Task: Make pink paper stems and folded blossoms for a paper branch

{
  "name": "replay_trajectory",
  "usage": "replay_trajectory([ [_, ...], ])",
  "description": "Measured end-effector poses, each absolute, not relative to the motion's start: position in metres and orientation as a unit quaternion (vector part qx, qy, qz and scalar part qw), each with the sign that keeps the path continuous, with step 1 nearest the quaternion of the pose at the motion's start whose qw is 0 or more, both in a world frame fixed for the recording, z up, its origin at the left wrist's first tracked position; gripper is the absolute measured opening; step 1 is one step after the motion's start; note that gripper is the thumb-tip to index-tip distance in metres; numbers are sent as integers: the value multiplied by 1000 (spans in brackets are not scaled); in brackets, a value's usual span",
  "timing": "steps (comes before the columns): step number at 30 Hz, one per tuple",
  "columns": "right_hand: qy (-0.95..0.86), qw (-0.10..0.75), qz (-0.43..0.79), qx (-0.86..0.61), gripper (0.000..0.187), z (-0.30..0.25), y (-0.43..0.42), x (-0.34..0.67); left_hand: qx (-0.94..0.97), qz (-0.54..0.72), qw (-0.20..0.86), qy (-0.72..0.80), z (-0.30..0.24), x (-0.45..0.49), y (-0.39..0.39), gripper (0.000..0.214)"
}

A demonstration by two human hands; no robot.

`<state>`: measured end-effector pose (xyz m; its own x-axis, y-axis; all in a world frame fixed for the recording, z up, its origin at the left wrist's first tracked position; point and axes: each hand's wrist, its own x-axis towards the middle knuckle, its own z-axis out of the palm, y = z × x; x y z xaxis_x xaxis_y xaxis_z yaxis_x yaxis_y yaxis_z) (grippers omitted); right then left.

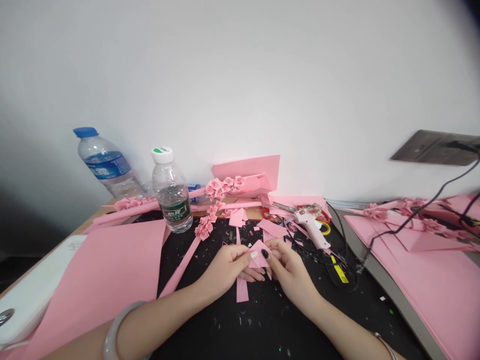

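Between my two hands, above the black mat (258, 330), is a small folded piece of pink paper (258, 246) with a pointed top. My left hand (234, 261) pinches its left side, thumb on the near face and fingers behind. On the right side my right hand (283, 261) grips the same paper, its dark-nailed thumb pressed on the front. A narrow pink paper strip (242, 291) lies on the mat beneath my hands. Just beyond them are loose pink paper scraps (273, 228). The back of the folded paper is hidden.
A white glue gun (313, 227) with a black cable lies at the back right, near scissors (284, 206). Two water bottles stand left: one white-capped (171, 195), one blue-capped (108, 162). Pink paper flowers (204, 227) sit on rolled stems. Pink sheets (120, 265) lie left and right.
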<state>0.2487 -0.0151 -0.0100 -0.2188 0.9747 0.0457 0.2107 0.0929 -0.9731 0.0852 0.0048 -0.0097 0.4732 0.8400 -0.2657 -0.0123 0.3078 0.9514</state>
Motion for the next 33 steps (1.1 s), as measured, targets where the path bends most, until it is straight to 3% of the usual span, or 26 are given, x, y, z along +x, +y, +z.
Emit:
replay_trajectory([
  [33, -624, 392, 489, -467, 20, -11, -18, 248, 526, 300, 685, 405, -11, 84, 2, 37],
])
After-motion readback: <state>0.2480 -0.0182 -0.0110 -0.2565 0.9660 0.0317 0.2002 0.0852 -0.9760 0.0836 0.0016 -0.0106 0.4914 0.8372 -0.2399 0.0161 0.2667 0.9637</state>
